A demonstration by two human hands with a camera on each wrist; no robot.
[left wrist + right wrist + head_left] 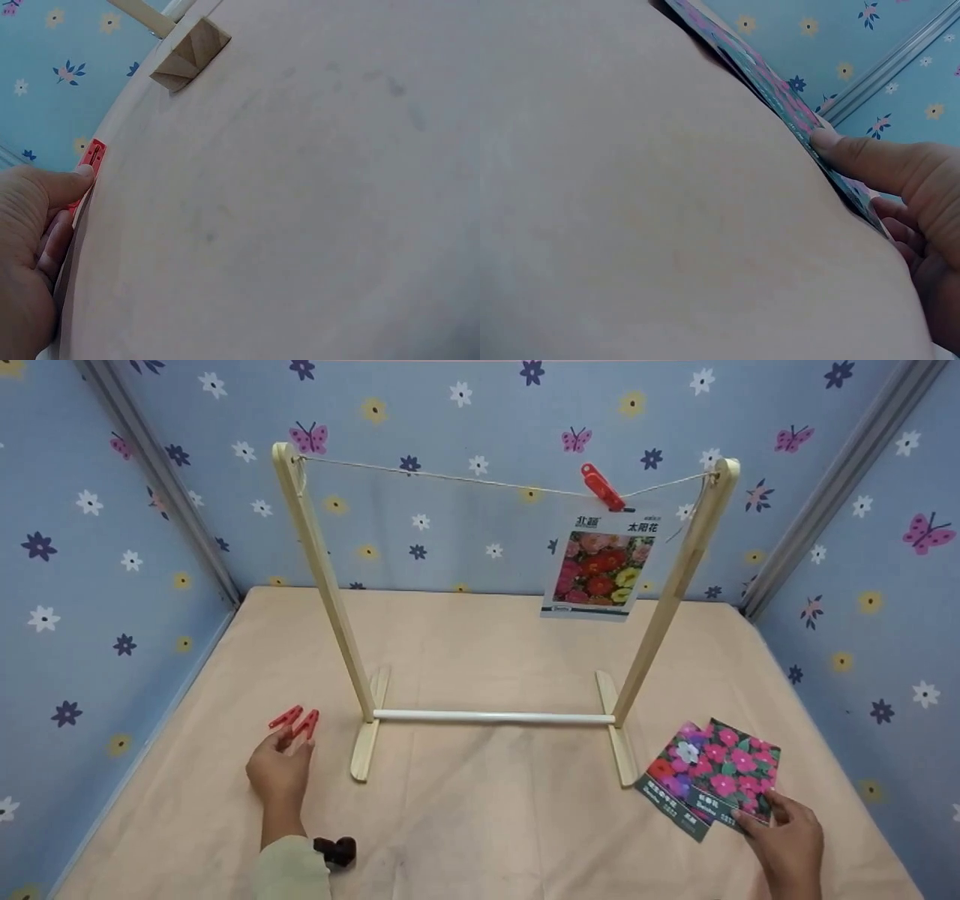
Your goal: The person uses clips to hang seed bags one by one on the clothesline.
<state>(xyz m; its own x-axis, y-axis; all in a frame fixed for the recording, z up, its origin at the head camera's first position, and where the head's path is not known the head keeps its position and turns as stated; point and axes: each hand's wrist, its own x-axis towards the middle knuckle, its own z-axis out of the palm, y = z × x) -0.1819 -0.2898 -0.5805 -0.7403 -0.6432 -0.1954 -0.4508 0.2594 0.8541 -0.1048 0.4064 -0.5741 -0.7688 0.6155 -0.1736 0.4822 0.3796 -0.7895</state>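
At the left, two red plastic clothespins lie side by side on the cloth. My left hand [279, 772] has its thumb and fingers at the nearer clothespin [307, 724] and pinches its lower end; the left wrist view shows the thumb over this red clothespin [94, 156]. The other clothespin [286, 717] lies just beyond the fingertips. On the right, my right hand [791, 836] grips the corner of a pink-flower seed packet [739, 765], thumb on top. That packet overlaps a second, mixed-colour flower packet [670, 780]. The fingers underneath are partly hidden.
A wooden stand with a left post [326, 577], right post [675, 592] and white crossbar [495, 717] stands in the middle. From its sagging string [450, 478], a red clothespin [602, 487] holds a seed packet [600, 566]. Flowered blue walls [465, 540] enclose the table.
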